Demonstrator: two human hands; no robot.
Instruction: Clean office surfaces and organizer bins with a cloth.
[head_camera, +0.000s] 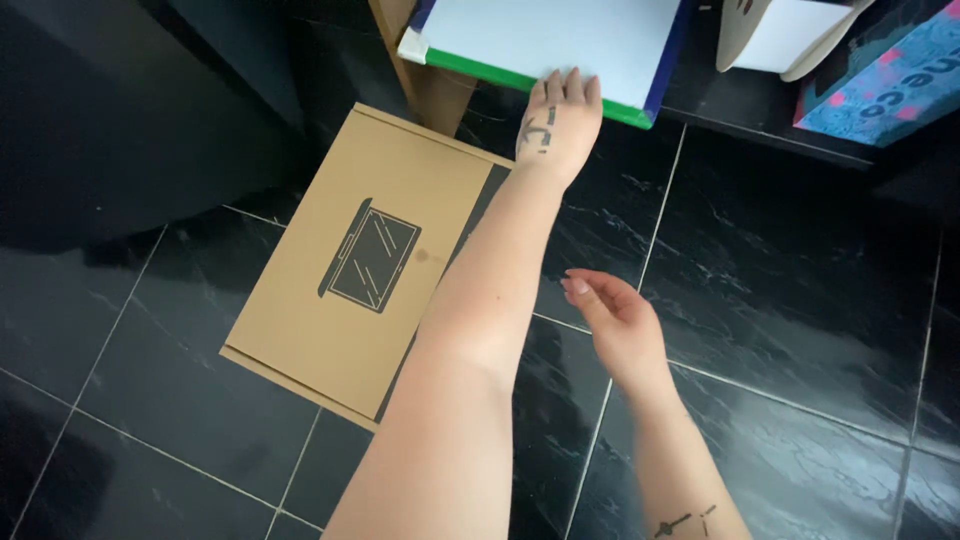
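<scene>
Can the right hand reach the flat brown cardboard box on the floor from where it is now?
Probably yes. The right hand hangs open and empty above the dark tiles, beside the cardboard box. Only the outstretched left forearm crosses between them, so it may need to go around.

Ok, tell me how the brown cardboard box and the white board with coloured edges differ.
The flat brown cardboard box lies on the black tiled floor untouched; the white board with green and blue edges sits higher, under the left hand. The box bears a dark printed picture; the board's face is blank. Both are flat rectangles.

White board (560, 35), green-edged, lying flat above floor.
</scene>
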